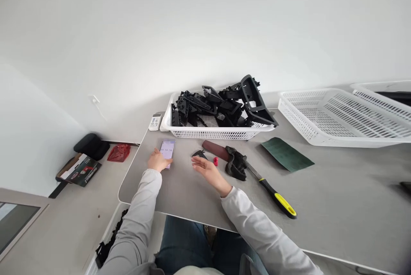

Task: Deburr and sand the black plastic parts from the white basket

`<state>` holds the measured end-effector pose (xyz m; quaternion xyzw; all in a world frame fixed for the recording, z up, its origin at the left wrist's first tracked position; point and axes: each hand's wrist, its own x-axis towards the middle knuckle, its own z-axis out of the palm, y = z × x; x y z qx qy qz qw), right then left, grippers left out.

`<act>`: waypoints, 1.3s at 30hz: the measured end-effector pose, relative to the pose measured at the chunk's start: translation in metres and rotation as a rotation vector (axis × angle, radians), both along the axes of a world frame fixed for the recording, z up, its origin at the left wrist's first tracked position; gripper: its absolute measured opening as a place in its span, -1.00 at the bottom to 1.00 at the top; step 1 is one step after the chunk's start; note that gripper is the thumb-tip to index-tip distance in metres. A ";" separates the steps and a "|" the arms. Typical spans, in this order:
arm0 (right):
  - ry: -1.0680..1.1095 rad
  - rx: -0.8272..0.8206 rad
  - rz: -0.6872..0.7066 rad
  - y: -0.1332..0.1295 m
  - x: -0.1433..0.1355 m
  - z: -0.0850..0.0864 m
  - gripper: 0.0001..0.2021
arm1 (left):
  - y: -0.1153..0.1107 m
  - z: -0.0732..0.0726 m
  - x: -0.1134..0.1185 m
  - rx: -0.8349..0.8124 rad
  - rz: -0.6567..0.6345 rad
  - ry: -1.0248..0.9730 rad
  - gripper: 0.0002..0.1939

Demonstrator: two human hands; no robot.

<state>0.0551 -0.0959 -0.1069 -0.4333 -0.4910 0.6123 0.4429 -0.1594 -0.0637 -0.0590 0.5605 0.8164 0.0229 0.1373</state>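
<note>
My left hand (158,160) is at the left side of the grey table, its fingers around the lower left edge of a phone (167,150) that lies flat with its screen lit. Over the table's middle, my right hand (210,173) holds nothing, its fingers stretched out to the left. Just beyond it lie a small black tool (200,153) and a red cap-like piece (215,161). To its right are a dark red strip (215,150), a crumpled black cloth (236,164) and a tool with a black and yellow handle (280,200).
A white basket (221,133) full of black plastic parts stands against the wall. Another white basket (321,138) is at the right, beside a green sheet (287,154). A small white box (155,122) sits at the back left. An opened carton (80,170) lies on the floor.
</note>
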 end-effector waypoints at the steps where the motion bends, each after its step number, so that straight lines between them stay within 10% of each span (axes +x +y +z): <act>1: -0.017 0.058 -0.009 0.004 0.008 0.008 -0.57 | 0.002 0.003 -0.007 -0.019 0.008 -0.016 -0.15; 5: -0.199 0.291 -0.185 0.038 0.049 0.050 -0.68 | 0.018 0.027 -0.017 0.201 -0.014 -0.102 -0.17; 9: -0.614 0.600 -0.610 0.089 0.094 0.097 -0.69 | 0.046 0.061 0.023 0.710 -0.170 -0.358 -0.50; 14: -1.136 0.295 -0.700 0.129 0.135 0.131 -0.51 | 0.088 0.080 0.118 0.529 -0.500 -0.748 -0.60; 20: -1.277 0.196 -0.572 0.138 0.141 0.134 -0.42 | 0.113 0.067 0.190 0.362 -0.456 -0.888 -0.75; 32: -1.197 0.129 -0.514 0.137 0.140 0.149 -0.78 | 0.115 0.065 0.193 0.319 -0.336 -1.074 -0.85; 39: -1.061 0.426 -0.454 0.089 0.073 0.157 -0.79 | 0.099 0.087 0.172 0.320 -0.134 -1.607 -0.52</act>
